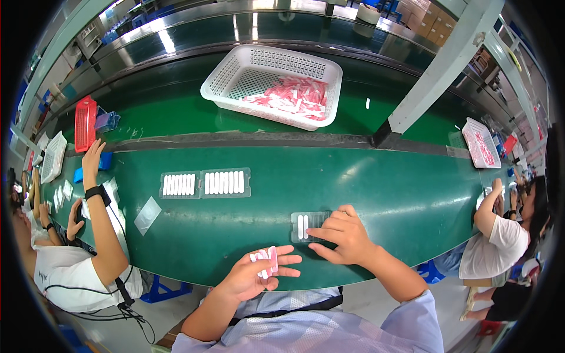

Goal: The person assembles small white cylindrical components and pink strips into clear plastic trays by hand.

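My left hand (240, 277) is palm up and holds several small white and pink sticks (263, 262) under its thumb, its other fingers partly spread. Just to its right, a small clear plastic tray (320, 218) lies on the green table, with white sticks (301, 227) side by side in its left part. Over this tray is my right hand (348, 238). Its index fingertip touches a stick there, and the thumb stands apart below. The right fingers partly hide the tray's right side.
Two clear trays (249, 176) full of white sticks lie left of centre, near a translucent sheet (148, 215). Behind the ledge stands a white basket (265, 113) of pink and white pieces. A metal post (438, 67) rises at right. Co-workers sit left (76, 270) and right (494, 247).
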The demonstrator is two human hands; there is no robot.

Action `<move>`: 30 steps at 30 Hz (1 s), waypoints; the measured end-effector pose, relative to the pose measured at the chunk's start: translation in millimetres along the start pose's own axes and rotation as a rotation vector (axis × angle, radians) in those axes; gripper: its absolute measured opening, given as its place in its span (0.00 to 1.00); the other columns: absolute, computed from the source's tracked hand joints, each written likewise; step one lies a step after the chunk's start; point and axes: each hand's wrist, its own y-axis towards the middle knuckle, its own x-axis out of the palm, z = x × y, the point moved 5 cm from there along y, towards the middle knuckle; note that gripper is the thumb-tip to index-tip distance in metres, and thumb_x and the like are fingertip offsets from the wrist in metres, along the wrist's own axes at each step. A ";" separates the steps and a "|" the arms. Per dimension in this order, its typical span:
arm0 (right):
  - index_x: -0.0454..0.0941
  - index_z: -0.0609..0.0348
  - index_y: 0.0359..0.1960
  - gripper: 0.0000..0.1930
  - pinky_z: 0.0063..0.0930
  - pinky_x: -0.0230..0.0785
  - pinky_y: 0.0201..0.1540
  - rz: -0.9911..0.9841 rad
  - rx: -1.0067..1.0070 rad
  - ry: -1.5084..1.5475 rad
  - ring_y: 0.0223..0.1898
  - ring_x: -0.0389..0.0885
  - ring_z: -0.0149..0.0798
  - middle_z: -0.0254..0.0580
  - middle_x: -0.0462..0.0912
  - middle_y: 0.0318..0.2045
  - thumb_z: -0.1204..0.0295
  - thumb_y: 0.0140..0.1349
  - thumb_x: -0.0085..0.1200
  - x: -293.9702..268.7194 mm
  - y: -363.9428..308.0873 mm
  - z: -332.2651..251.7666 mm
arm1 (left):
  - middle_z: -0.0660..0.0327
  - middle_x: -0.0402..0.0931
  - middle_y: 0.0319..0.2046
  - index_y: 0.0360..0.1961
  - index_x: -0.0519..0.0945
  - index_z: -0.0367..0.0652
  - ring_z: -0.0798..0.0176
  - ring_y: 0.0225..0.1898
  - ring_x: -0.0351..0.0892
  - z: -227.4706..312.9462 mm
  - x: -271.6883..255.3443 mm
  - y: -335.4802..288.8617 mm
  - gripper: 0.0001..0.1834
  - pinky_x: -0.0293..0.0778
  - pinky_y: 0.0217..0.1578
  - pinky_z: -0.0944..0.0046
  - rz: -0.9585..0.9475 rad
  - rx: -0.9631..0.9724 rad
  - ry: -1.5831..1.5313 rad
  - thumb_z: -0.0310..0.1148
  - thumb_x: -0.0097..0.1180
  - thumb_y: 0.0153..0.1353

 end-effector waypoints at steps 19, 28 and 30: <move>0.85 0.58 0.34 0.04 0.30 0.75 0.32 -0.309 0.714 0.623 0.25 0.85 0.34 0.38 0.88 0.26 0.72 0.66 0.64 -0.9 13.7 53.2 | 0.43 0.76 0.63 0.72 0.66 0.31 0.49 0.55 0.85 -4.9 2.8 0.3 0.26 0.71 0.24 0.71 -0.032 -0.048 0.128 0.29 0.49 0.76; 0.81 0.53 0.51 0.16 0.40 0.71 0.48 -0.301 0.094 0.029 0.44 0.79 0.47 0.40 0.81 0.38 0.66 0.63 0.64 13.8 25.5 42.6 | 0.44 0.76 0.64 0.73 0.65 0.32 0.54 0.53 0.86 -8.2 1.2 2.1 0.28 0.68 0.23 0.73 -0.129 -0.057 -0.004 0.29 0.49 0.75; 0.80 0.56 0.53 0.17 0.41 0.66 0.51 -0.253 0.109 0.012 0.45 0.75 0.48 0.42 0.77 0.41 0.64 0.66 0.62 14.0 20.3 38.8 | 0.44 0.76 0.64 0.73 0.65 0.32 0.53 0.53 0.86 -7.5 0.9 0.6 0.28 0.68 0.23 0.73 -0.110 -0.058 0.014 0.28 0.49 0.75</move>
